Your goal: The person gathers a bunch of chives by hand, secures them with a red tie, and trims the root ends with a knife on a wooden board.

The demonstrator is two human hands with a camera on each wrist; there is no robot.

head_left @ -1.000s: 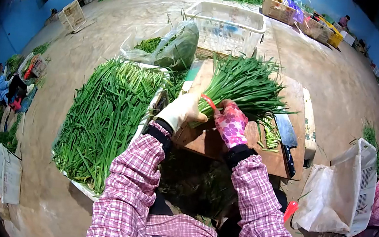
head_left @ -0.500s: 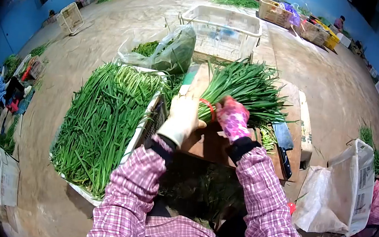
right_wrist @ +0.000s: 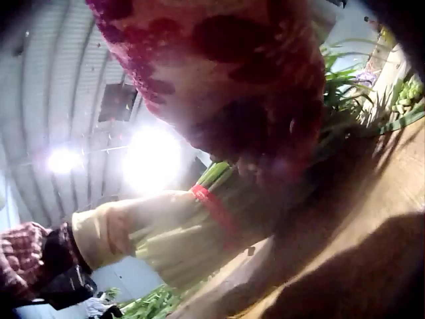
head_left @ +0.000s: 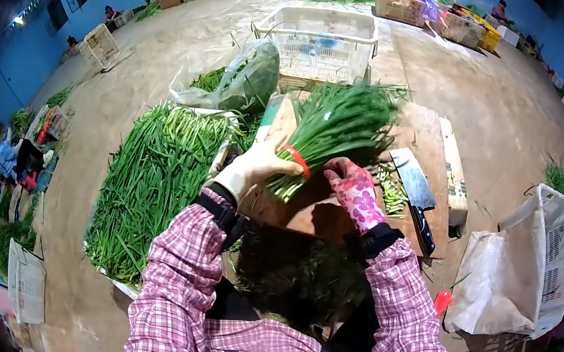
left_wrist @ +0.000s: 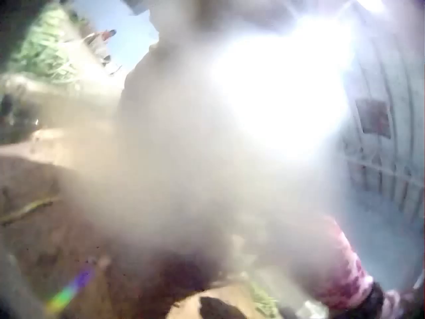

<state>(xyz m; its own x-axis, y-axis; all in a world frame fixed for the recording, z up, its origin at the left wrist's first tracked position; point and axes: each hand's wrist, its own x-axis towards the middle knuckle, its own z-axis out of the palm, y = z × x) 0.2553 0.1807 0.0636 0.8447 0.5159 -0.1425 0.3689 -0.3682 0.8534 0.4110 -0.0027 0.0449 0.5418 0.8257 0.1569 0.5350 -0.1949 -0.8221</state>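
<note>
In the head view a bundle of long green stalks (head_left: 341,120), bound by a red band (head_left: 296,160), is tilted over the wooden board (head_left: 417,133). My left hand (head_left: 255,167), in a cream glove, grips it at the band, cut ends toward me. Just right of those ends is my right hand (head_left: 356,191) in a pink flowered glove, fingers bent, apart from the bundle and holding nothing visible. The right wrist view shows the red band (right_wrist: 214,211) beside the cream glove (right_wrist: 106,229). Glare hides most of the left wrist view.
A knife (head_left: 415,189) lies on the board beside short cut stalk pieces (head_left: 391,189). Left of the board is a crate full of green stalks (head_left: 154,188). Behind stand a plastic bag of greens (head_left: 248,77) and a white basket (head_left: 323,44). A lined basket (head_left: 513,275) stands right.
The bundle has tilted and shifted left in my left hand, which now grips it at the band. My right hand has come away from the stalks.
</note>
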